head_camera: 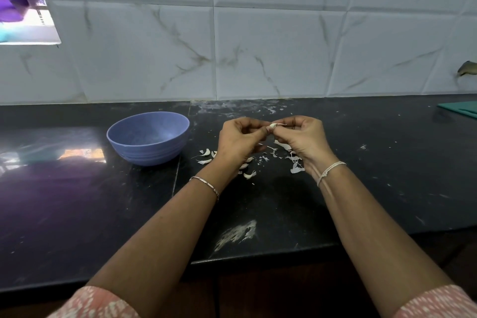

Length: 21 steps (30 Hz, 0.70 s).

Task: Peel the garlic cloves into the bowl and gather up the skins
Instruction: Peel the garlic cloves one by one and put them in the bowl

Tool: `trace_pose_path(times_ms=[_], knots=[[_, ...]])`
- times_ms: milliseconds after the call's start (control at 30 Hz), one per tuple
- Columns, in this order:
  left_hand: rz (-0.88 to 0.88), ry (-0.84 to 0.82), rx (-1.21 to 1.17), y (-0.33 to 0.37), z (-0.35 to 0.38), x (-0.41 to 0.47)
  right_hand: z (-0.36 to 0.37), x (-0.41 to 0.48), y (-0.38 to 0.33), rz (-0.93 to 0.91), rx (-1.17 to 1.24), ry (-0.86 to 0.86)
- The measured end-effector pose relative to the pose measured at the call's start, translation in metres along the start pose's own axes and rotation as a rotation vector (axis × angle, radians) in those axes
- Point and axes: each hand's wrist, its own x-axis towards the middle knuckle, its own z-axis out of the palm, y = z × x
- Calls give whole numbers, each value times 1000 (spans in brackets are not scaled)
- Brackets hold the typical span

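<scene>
Both hands meet above the dark surface (258,201), the left hand (238,138) and the right hand (300,137) each pinching the same garlic clove (272,125), well right of the blue bowl (148,137), whose inside looks empty. Being small and held only at the fingertips, the clove could slip as the skin tears and drop among the unpeeled cloves (206,153) and skins (295,166) below, not into the bowl. The papery skins are light, so a careless sweep of a wrist might scatter them further and make gathering harder.
</scene>
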Motion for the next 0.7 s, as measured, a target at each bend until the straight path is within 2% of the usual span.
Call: trace_pose_path(times_ms=[100, 267, 400, 500, 600, 700], knots=[[22, -1, 33, -1, 0, 1, 1, 0, 1, 6, 12, 21], [110, 26, 228, -1, 2, 1, 0, 0, 1, 12, 3, 28], [146, 62, 264, -1, 5, 0, 0, 0, 1, -31, -47, 21], [68, 79, 179, 0, 5, -1, 0, 1, 4, -107, -167, 71], [-32, 72, 25, 1, 6, -1, -4, 3, 6, -205, -430, 158], [-108, 45, -103, 3, 6, -2, -11, 5, 8, -228, -609, 149]])
